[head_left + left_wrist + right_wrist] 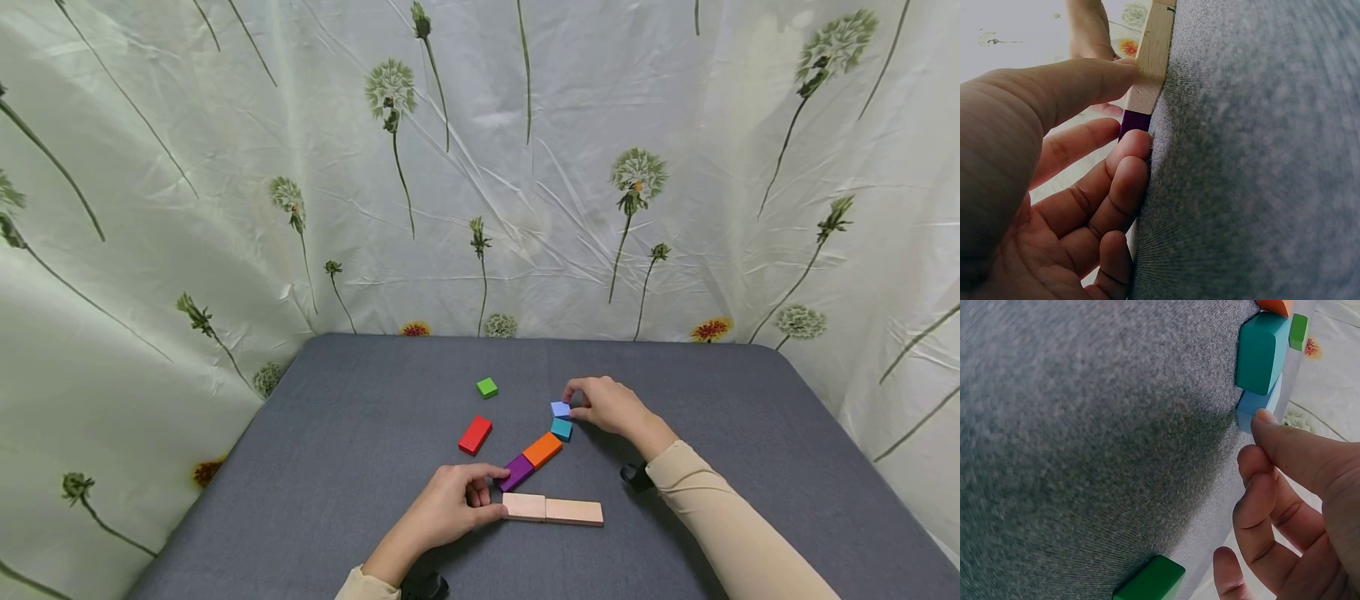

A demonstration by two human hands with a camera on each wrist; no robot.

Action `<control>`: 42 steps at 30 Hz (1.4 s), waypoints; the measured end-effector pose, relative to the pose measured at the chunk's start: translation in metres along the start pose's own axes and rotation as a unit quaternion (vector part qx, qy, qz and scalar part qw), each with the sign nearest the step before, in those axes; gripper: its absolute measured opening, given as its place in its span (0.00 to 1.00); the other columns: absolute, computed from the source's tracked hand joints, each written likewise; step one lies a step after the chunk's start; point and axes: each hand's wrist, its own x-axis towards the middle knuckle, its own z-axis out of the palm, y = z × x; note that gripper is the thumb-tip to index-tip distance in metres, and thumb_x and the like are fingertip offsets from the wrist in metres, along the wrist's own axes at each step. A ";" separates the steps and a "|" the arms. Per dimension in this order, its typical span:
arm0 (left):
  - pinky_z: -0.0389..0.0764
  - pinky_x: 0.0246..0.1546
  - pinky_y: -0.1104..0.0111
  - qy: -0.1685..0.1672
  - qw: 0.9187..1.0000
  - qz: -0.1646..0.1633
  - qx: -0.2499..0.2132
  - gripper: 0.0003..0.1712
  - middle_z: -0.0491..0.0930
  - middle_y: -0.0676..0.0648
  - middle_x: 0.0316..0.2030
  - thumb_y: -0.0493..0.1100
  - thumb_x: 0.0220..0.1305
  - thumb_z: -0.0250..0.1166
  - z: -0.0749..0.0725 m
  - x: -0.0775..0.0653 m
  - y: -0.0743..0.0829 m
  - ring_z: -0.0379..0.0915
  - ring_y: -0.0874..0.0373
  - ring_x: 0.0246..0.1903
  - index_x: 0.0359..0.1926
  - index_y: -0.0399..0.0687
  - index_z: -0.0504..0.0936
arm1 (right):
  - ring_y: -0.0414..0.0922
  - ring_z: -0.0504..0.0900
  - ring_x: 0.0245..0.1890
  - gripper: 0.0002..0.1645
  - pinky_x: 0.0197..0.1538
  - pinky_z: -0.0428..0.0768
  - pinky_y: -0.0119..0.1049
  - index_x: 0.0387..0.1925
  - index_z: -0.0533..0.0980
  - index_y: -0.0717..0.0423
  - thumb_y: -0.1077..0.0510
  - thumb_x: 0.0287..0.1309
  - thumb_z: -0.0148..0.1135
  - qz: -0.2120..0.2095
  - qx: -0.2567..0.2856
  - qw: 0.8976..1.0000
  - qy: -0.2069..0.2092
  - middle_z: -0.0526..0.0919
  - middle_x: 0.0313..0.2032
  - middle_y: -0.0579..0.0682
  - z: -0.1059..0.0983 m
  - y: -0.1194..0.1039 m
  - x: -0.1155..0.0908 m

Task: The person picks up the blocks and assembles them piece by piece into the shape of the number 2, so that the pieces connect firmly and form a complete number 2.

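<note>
My left hand touches the left end of a pale wooden block with its thumb. Its index fingertip rests at the purple block; the other fingers curl loosely. With thumb and index finger, my right hand pinches a light blue block at its right side. Right beside that block is a teal block. An orange block lies end to end with the purple one, so these coloured blocks form a slanting line. A second wooden block continues the pale one to the right.
A red block lies left of the slanting line, and a bright green block farther back. The right wrist view shows a dark green block low in front. A flower-patterned curtain hangs behind the grey table.
</note>
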 end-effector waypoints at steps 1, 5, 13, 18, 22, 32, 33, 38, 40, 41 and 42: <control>0.72 0.26 0.75 0.000 1.000 0.000 0.000 0.24 0.77 0.59 0.27 0.45 0.61 0.82 0.000 0.000 0.000 0.70 0.70 0.25 0.59 0.54 0.89 | 0.42 0.72 0.25 0.09 0.30 0.68 0.35 0.48 0.84 0.49 0.58 0.68 0.73 -0.001 0.000 1.000 0.000 0.77 0.26 0.47 0.000 0.000 0.000; 0.72 0.27 0.75 0.000 1.000 -0.003 0.001 0.25 0.77 0.59 0.27 0.45 0.61 0.82 0.000 0.000 0.001 0.70 0.70 0.25 0.59 0.54 0.89 | 0.42 0.72 0.25 0.09 0.30 0.69 0.35 0.48 0.84 0.50 0.58 0.68 0.73 -0.004 0.001 1.000 0.001 0.76 0.26 0.47 0.000 0.000 -0.001; 0.72 0.27 0.75 0.000 1.000 -0.003 0.000 0.25 0.77 0.59 0.27 0.45 0.61 0.82 0.000 0.000 0.001 0.70 0.70 0.26 0.59 0.53 0.89 | 0.42 0.72 0.25 0.09 0.31 0.70 0.35 0.48 0.84 0.50 0.58 0.69 0.73 -0.003 0.003 1.000 -0.003 0.78 0.26 0.47 -0.001 -0.001 -0.002; 0.72 0.27 0.75 0.001 1.000 -0.002 0.000 0.25 0.77 0.59 0.27 0.45 0.61 0.82 0.000 -0.001 0.002 0.70 0.70 0.26 0.59 0.53 0.89 | 0.42 0.72 0.25 0.09 0.31 0.69 0.35 0.48 0.84 0.50 0.58 0.68 0.73 -0.005 0.003 1.000 -0.002 0.77 0.26 0.47 -0.001 -0.001 -0.002; 0.73 0.27 0.75 0.001 1.000 -0.003 -0.002 0.25 0.77 0.59 0.27 0.45 0.61 0.82 -0.001 -0.001 0.002 0.70 0.70 0.26 0.59 0.54 0.89 | 0.42 0.72 0.25 0.09 0.31 0.69 0.35 0.48 0.83 0.50 0.58 0.68 0.73 -0.007 0.003 1.000 0.000 0.77 0.26 0.47 0.000 0.000 -0.002; 0.73 0.27 0.75 -0.002 1.000 -0.003 0.002 0.25 0.78 0.59 0.27 0.45 0.61 0.81 -0.001 -0.001 0.001 0.70 0.70 0.26 0.59 0.54 0.89 | 0.42 0.71 0.25 0.09 0.31 0.68 0.35 0.48 0.83 0.50 0.58 0.68 0.73 -0.006 0.006 1.000 -0.001 0.76 0.26 0.47 0.000 0.000 -0.001; 0.73 0.27 0.75 -0.002 1.000 -0.004 0.002 0.25 0.78 0.59 0.27 0.46 0.61 0.82 -0.001 -0.001 0.001 0.70 0.70 0.26 0.59 0.54 0.89 | 0.42 0.71 0.25 0.09 0.30 0.68 0.35 0.48 0.83 0.50 0.58 0.68 0.73 -0.006 0.006 1.000 -0.001 0.76 0.26 0.47 0.000 0.000 -0.001; 0.73 0.27 0.75 -0.002 1.000 -0.006 -0.001 0.25 0.78 0.59 0.27 0.46 0.61 0.82 0.000 -0.001 0.001 0.70 0.69 0.26 0.59 0.54 0.89 | 0.42 0.71 0.24 0.09 0.30 0.68 0.35 0.48 0.83 0.50 0.58 0.68 0.73 -0.011 0.001 1.000 0.000 0.76 0.26 0.47 0.000 0.000 -0.002; 0.72 0.27 0.75 -0.002 1.000 -0.006 -0.001 0.25 0.78 0.59 0.27 0.46 0.61 0.82 0.000 -0.001 0.001 0.70 0.69 0.25 0.59 0.54 0.89 | 0.42 0.71 0.25 0.09 0.30 0.68 0.35 0.48 0.83 0.50 0.58 0.68 0.73 -0.013 0.000 1.000 0.000 0.76 0.26 0.47 0.000 0.000 -0.002; 0.72 0.26 0.75 -0.002 1.000 -0.007 -0.001 0.25 0.78 0.58 0.27 0.46 0.61 0.82 0.000 -0.001 0.001 0.70 0.69 0.25 0.59 0.54 0.89 | 0.42 0.71 0.25 0.09 0.30 0.68 0.35 0.48 0.83 0.50 0.58 0.68 0.73 -0.013 0.000 1.000 0.000 0.76 0.26 0.47 0.000 0.000 -0.002; 0.72 0.26 0.75 -0.002 1.000 -0.007 -0.002 0.25 0.78 0.58 0.27 0.46 0.61 0.82 0.000 -0.001 0.001 0.70 0.69 0.25 0.59 0.54 0.89 | 0.42 0.71 0.25 0.09 0.30 0.68 0.35 0.48 0.83 0.50 0.58 0.68 0.73 -0.013 0.000 1.000 0.000 0.76 0.26 0.46 0.000 0.000 -0.002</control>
